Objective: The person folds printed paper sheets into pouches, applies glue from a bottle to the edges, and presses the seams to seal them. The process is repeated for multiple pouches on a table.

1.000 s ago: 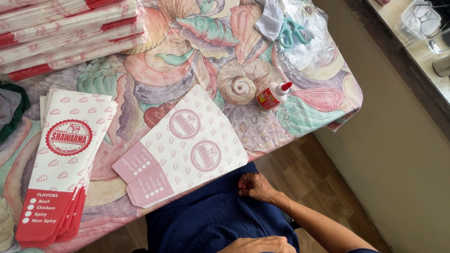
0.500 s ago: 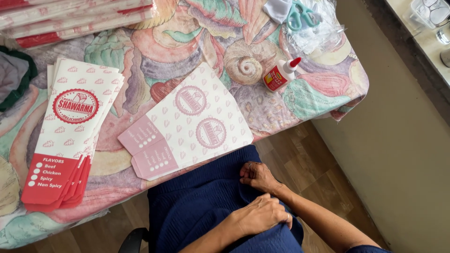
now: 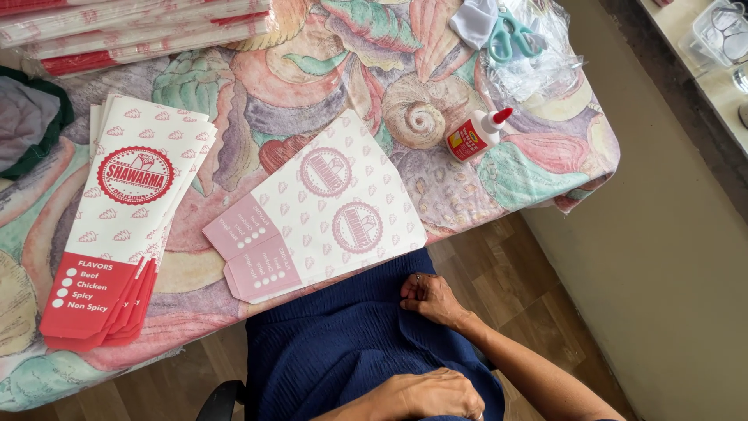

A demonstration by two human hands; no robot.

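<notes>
My right hand [image 3: 431,298] pinches a fold of the dark blue cloth [image 3: 335,351] over my lap, just below the table's edge. Lower down, my left hand [image 3: 432,394] lies knuckles-up on the same cloth; its fingers curl downward and I cannot see whether they grip it. Nearest on the table is a flat unfolded white-and-pink paper sleeve [image 3: 319,206], printed side down, lying at an angle near the edge. A stack of folded red-and-white paper sleeves [image 3: 128,226] sits to its left.
A white glue bottle with a red cap [image 3: 477,134] lies on the patterned tablecloth [image 3: 538,168]. Teal scissors [image 3: 510,35] and clear plastic are at the far right corner. More sleeve stacks [image 3: 140,31] line the far edge. Grey-green cloth [image 3: 27,121] lies left. Wooden floor [image 3: 506,265] is below.
My left hand came into view, reached up beside my right hand on the blue cloth, then drew back toward me. The view has shifted so the table sits higher in frame.
</notes>
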